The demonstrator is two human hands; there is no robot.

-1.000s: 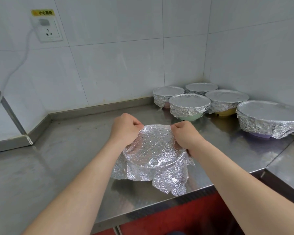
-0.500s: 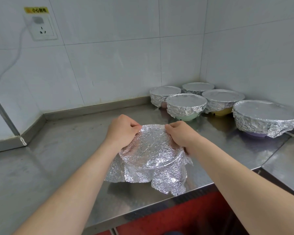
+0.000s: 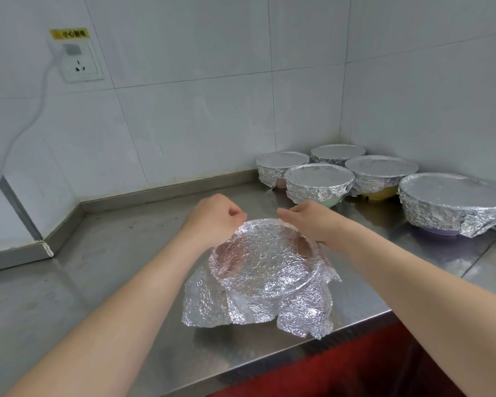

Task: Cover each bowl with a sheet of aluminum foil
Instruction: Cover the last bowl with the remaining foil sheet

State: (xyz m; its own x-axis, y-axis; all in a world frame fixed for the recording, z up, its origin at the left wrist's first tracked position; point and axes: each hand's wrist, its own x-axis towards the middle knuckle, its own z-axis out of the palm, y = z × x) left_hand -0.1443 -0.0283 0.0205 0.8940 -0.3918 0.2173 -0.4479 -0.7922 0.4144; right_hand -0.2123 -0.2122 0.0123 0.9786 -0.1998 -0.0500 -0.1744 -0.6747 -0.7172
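Likely flimsy, the foil (image 3: 265,272) wants gentle rim pinches: left hand (image 3: 215,222) pinches at eleven o'clock, right hand (image 3: 309,222) grip unclear.

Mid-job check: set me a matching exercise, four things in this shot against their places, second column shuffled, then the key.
1. purple bowl under flat foil
2. green bowl under flat foil
3. bowl draped in loose crumpled foil
4. white wall socket

A. upper left of the view
B. rightmost of the bowls
C. nearest the camera
D. next to the yellow bowl, on its left

Pairs: 1-B, 2-D, 3-C, 4-A
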